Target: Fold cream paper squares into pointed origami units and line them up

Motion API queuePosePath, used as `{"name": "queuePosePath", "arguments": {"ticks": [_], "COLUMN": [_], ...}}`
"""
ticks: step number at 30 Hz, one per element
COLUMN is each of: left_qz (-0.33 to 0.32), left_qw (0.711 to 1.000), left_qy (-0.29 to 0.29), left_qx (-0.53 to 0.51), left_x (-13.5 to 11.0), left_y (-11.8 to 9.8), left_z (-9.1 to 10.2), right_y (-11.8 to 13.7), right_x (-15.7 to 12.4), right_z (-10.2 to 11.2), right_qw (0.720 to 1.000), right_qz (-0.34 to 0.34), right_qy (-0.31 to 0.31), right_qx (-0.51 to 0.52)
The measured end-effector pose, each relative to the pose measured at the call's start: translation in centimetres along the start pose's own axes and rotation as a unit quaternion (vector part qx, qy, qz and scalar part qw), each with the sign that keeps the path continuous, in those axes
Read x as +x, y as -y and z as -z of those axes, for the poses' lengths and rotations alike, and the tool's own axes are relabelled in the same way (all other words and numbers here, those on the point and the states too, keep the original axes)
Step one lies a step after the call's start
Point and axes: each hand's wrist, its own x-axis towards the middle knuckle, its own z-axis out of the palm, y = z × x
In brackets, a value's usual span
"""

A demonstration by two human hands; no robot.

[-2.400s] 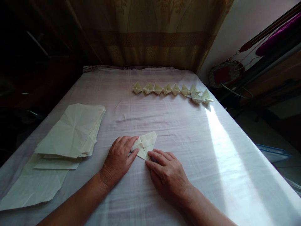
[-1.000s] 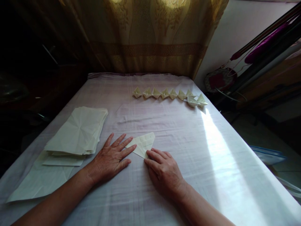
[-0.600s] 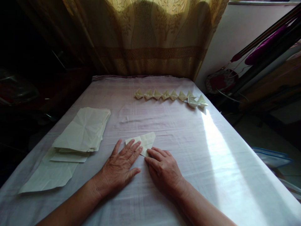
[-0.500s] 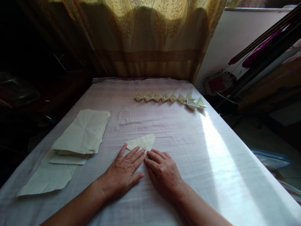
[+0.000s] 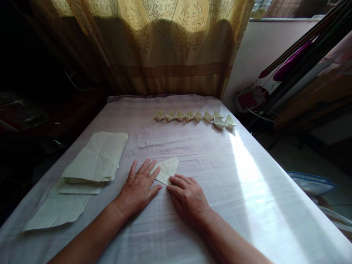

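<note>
A partly folded piece of pale paper (image 5: 167,169) lies on the white cloth-covered table (image 5: 247,190) in front of me. My left hand (image 5: 139,189) lies flat with fingers spread, its fingertips on the paper's left edge. My right hand (image 5: 187,200) rests palm down just right of it, its fingertips pressing the paper's near corner. Neither hand grips anything.
A stack of creased pale sheets (image 5: 96,157) lies at the left, over a larger sheet (image 5: 55,211). A row of several small folded paper shapes (image 5: 192,116) runs along the far side. A gold curtain (image 5: 170,47) hangs behind; clutter and a blue-rimmed object (image 5: 313,181) sit beyond the right edge.
My left hand has slid back and forth across the paper's left part, flattening it, and now rests at its left edge. The right hand has stayed pressing the near corner. The view tilted upward.
</note>
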Motion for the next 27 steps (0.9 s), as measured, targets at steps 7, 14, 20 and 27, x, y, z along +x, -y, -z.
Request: {"name": "queuePosePath", "arguments": {"ticks": [7, 14, 20, 27], "left_qz": [0.015, 0.039, 0.031, 0.035], "left_qw": [0.996, 0.993, 0.991, 0.990], "left_qy": [-0.065, -0.054, -0.051, -0.086], "left_qx": [-0.058, -0.098, -0.117, -0.108], "left_x": [1.0, 1.2, 1.1, 1.0], "left_y": [-4.1, -4.2, -4.1, -4.5], "left_z": [0.6, 0.6, 0.8, 0.5], "right_y": [-1.7, -2.9, -3.4, -4.5], "right_x": [-0.2, 0.0, 0.3, 4.0], "right_z": [-0.1, 0.2, -0.4, -1.1], "right_qw": [0.978, 0.969, 0.979, 0.996], "right_qz": [-0.123, -0.159, -0.145, -0.084], "right_qy": [-0.097, -0.118, -0.096, 0.017], "right_qx": [0.136, 0.151, 0.102, 0.020]}}
